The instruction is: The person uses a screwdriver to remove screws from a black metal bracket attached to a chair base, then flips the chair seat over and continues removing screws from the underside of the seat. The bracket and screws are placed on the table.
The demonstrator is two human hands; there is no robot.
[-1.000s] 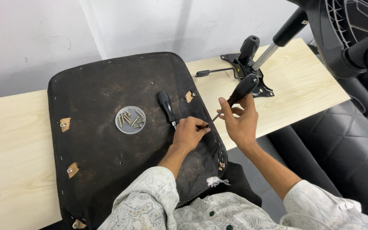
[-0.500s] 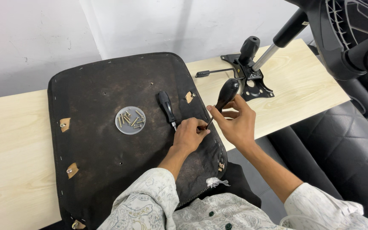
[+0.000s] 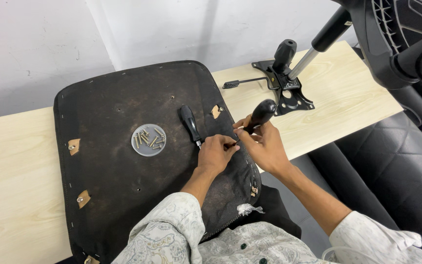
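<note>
- Light wooden table (image 3: 20,161) under everything; black chair parts and cushions at its right end.
- Upturned chair seat base (image 3: 123,176), dark fabric underside, lies flat on the table and overhangs the near edge; tan tabs with screws along its left edge, another near its right edge.
- Metal tilt mechanism with gas-lift cylinder (image 3: 289,88) sits on the table just right of the seat base, lever sticking out toward it.
- Right hand (image 3: 264,146) at the seat base's right edge, fingers wrapped round a black-handled screwdriver (image 3: 260,115), handle tilted up and right, tip down at the seat.
- Left hand (image 3: 215,154) on the seat base touching the right hand, fingertips pinched at the screwdriver tip; what they pinch is hidden.
- Second screwdriver (image 3: 190,122) lies loose on the seat base, just left of the hands.
- Clear round lid of brass screws (image 3: 148,139) sits mid seat base.
</note>
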